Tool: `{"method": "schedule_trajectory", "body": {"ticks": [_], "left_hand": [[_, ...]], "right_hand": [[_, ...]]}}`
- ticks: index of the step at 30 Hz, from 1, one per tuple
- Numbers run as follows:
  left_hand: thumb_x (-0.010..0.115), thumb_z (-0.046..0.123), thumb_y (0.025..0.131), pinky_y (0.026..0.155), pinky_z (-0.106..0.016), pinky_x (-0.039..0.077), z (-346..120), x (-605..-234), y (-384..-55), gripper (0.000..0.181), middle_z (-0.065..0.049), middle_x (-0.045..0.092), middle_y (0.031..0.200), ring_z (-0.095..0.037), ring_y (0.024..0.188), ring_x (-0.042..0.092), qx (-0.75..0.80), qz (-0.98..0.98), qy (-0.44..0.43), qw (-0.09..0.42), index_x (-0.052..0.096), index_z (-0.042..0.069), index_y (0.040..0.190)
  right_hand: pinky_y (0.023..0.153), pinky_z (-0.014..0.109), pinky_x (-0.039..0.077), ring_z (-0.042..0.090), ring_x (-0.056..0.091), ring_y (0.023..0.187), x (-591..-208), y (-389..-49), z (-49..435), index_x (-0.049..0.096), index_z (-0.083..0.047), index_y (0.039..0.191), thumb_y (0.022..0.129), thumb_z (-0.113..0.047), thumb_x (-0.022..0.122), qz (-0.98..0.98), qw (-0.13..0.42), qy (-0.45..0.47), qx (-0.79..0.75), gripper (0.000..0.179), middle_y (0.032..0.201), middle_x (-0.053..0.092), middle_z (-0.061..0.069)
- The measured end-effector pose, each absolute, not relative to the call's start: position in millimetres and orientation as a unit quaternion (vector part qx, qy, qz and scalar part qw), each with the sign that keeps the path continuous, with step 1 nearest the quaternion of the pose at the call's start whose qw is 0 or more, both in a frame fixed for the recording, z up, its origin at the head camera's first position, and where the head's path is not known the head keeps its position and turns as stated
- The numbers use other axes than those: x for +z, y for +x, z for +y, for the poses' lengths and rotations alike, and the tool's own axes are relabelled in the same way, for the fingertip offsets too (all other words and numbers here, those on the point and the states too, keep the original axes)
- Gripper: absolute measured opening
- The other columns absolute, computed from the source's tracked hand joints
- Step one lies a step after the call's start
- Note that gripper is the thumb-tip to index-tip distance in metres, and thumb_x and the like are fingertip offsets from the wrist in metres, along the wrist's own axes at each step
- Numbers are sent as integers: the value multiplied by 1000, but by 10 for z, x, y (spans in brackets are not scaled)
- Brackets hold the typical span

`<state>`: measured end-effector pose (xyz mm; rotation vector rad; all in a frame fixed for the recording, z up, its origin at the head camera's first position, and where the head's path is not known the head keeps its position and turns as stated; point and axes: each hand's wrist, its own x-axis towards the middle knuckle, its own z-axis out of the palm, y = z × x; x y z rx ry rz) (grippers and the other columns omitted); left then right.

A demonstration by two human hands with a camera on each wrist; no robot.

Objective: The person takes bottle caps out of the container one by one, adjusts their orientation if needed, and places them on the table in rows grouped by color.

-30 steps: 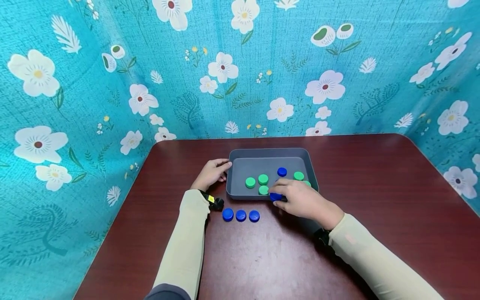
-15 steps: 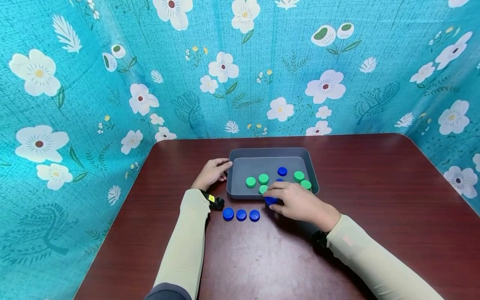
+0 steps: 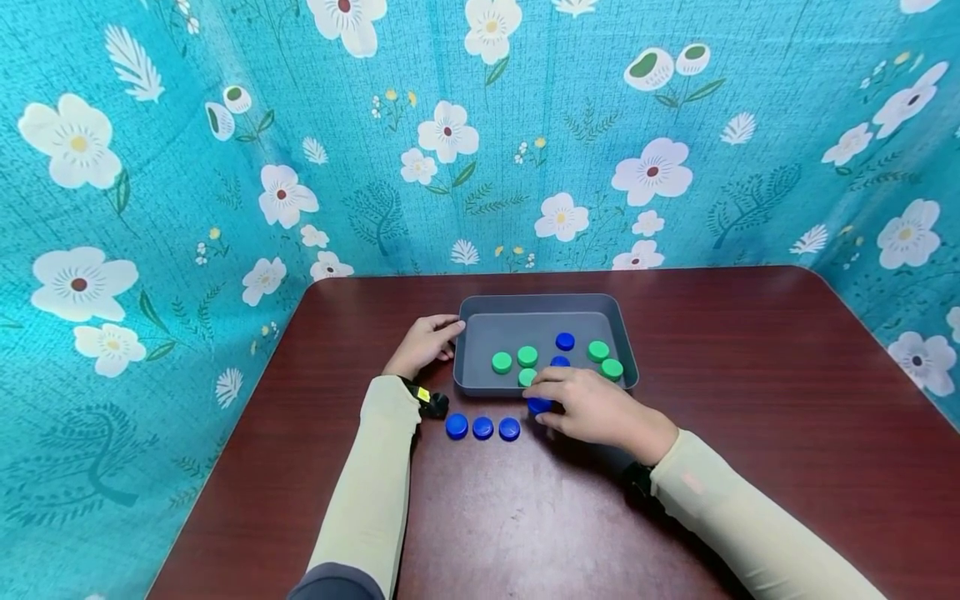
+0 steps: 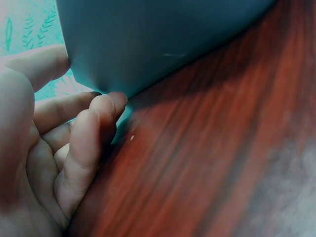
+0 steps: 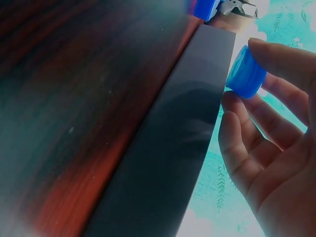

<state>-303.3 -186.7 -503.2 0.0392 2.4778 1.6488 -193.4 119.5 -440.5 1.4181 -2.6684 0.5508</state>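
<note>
What worried me first, going from the left, was the grey tray (image 3: 540, 304), set toward the far edge of the table (image 3: 487, 517). With the left hand (image 3: 423, 346) steadying it only at the left edge, I thought it might skid or swing if its near wall got bumped. Next along, on the table just outside the tray's near edge, sat three blue caps (image 3: 483, 428) in a row; the right-hand one looked easiest to knock out of line, the working fingers being so near. Five green caps (image 3: 527, 357) were in sight inside the tray, and the one by the near edge could easily have been nudged too. Farther right, the held blue cap (image 3: 538, 406) seemed the likeliest to drop: it was up by the tray's near edge, right of the row, and catching on that rim could have twisted it loose. Two more blue caps (image 3: 565, 341) lay in the tray's right half.

As for grip, the left hand's fingers were loosely bent against the tray's left wall, not clamped over it so far as I could judge. The right hand (image 3: 596, 408) pinched the held cap by its sides, thumb and fingertips apart by just the cap's width, one finger curled free beneath.
</note>
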Motion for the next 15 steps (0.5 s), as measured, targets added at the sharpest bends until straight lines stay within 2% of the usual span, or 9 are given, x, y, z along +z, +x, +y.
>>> {"method": "schedule_trajectory", "body": {"ticks": [15], "left_hand": [[65,47,91,63,-33,56,-1843,-4999,-3023,57,-11,66,93,-24,68,63,545,834,10,81,59,11,135]], "right_hand": [[81,34,54,13,63,97,-4451,-1929,1181,72,-10,114,85,-21,77,-862,33,474,176,32,110,64,-2]]}}
